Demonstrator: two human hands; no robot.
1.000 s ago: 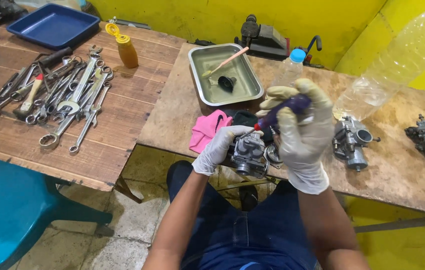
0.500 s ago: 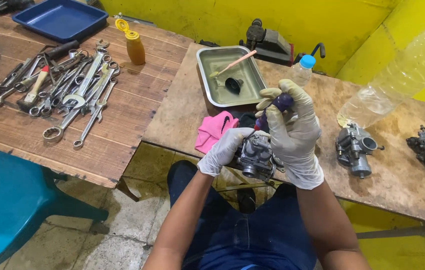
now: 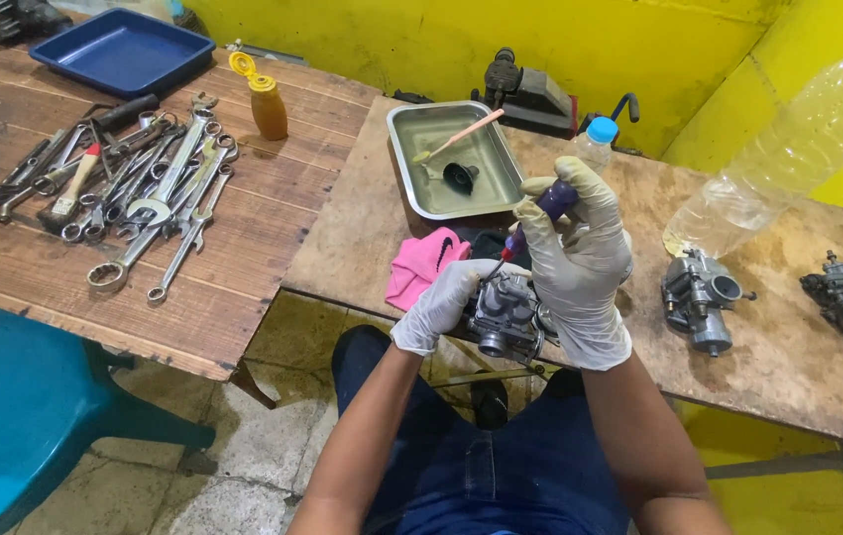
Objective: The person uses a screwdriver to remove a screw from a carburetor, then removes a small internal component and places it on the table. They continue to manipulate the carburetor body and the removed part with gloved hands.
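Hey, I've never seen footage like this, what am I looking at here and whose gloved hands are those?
This is a single view from a camera worn on a person's head, looking down at their own gloved hands. The left hand grips a grey metal carburetor at the edge of a wooden table. The right hand holds a purple-handled screwdriver to it. Nearby lie a pink cloth, a metal tray and two more carburetors. Wrenches cover the table on the left.

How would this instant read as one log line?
left hand: grips carburetor | right hand: holds purple-handled screwdriver, tip down at carburetor | nearby: pink cloth, metal tray
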